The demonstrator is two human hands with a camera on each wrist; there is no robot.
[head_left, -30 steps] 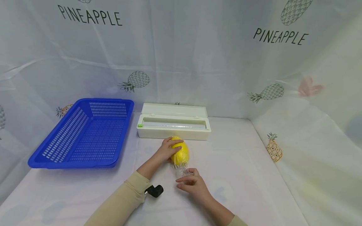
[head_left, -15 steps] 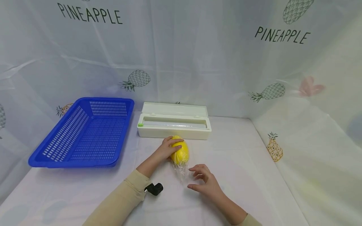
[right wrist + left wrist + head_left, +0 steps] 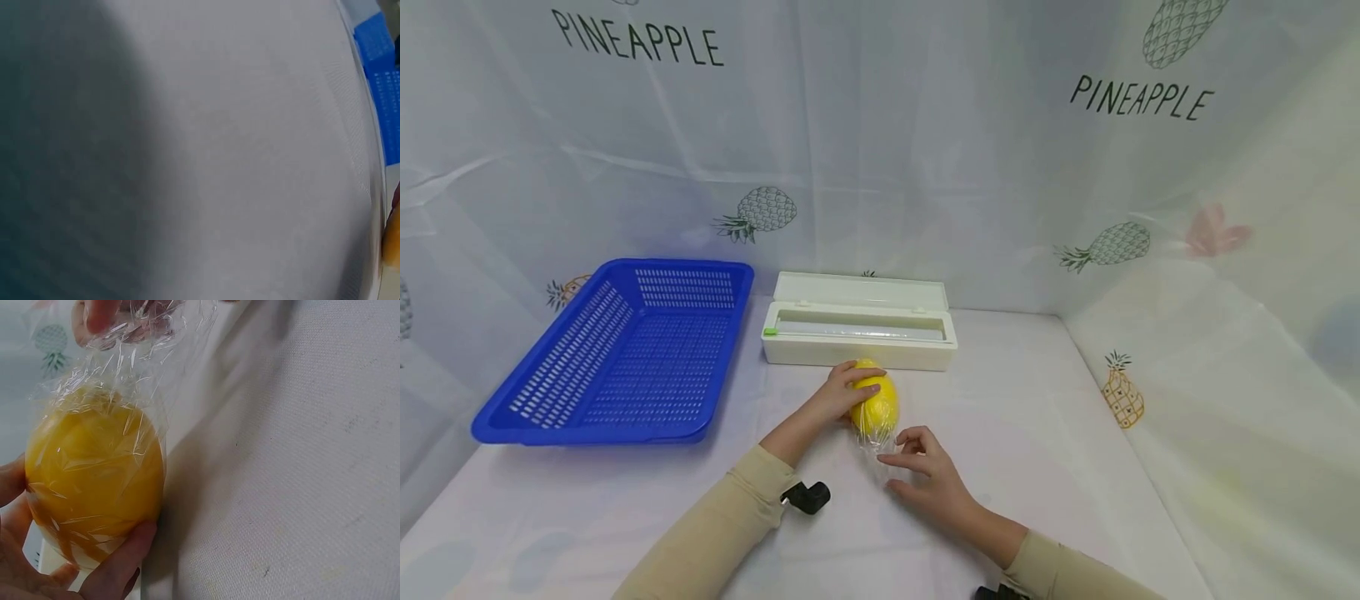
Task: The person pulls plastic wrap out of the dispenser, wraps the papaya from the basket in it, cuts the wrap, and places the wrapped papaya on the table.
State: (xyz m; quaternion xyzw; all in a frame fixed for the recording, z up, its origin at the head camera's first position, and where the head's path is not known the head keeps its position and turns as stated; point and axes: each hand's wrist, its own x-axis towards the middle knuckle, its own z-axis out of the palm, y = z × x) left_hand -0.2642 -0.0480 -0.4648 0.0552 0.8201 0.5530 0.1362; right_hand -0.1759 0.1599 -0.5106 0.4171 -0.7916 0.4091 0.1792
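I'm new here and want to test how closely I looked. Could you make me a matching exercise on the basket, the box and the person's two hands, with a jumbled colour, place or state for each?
Column one:
1. basket
2. box
3. left hand
4. right hand

Column two:
A. at the loose end of the clear film
B. open, with a roll inside
C. gripping the yellow fruit
D. blue, full of small holes

Right pairs: 1-D, 2-B, 3-C, 4-A.
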